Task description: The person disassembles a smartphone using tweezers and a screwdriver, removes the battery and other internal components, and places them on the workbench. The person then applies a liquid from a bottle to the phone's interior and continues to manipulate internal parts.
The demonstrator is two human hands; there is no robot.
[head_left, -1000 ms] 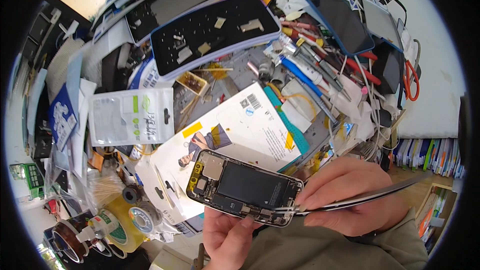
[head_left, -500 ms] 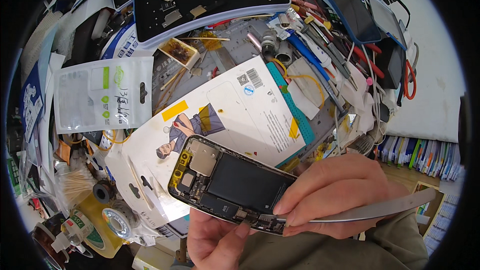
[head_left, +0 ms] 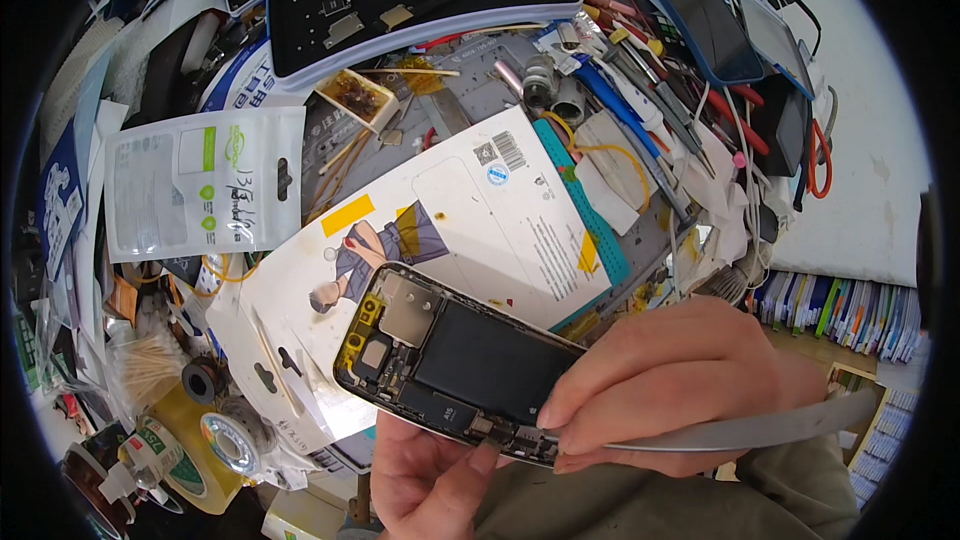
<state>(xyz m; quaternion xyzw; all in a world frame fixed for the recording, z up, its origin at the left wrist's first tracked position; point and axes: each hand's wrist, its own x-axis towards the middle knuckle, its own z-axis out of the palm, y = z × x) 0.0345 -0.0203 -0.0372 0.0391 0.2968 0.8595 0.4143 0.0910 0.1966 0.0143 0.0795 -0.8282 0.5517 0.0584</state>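
An opened smartphone point(head_left: 495, 350) lies tilted over a white box, its insides facing up. Its black battery, metal shields and yellow-rimmed camera area show. My left hand point(head_left: 425, 485) grips the phone's near edge from below, with the thumb on the rim beside the connectors. In my right hand point(head_left: 670, 385) is a pair of grey metal tweezers point(head_left: 740, 430), pinched between the fingers. Their broad end sticks out to the right; the tips are hidden by my fingers, close to the phone's lower right end. My right fingertips cover that corner of the phone.
Beneath the phone lies the white box point(head_left: 480, 230). A black tray point(head_left: 420, 10) with small screws and metal plates stands at the back. A plastic pouch point(head_left: 205, 180) lies left, cotton swabs point(head_left: 150, 370) and solder spools point(head_left: 235, 440) nearer. Screwdrivers point(head_left: 650, 90) and another phone point(head_left: 690, 10) lie right.
The phone and both hands sit slightly further left in the picture, along with a small shift of the whole view. Both grips look the same.
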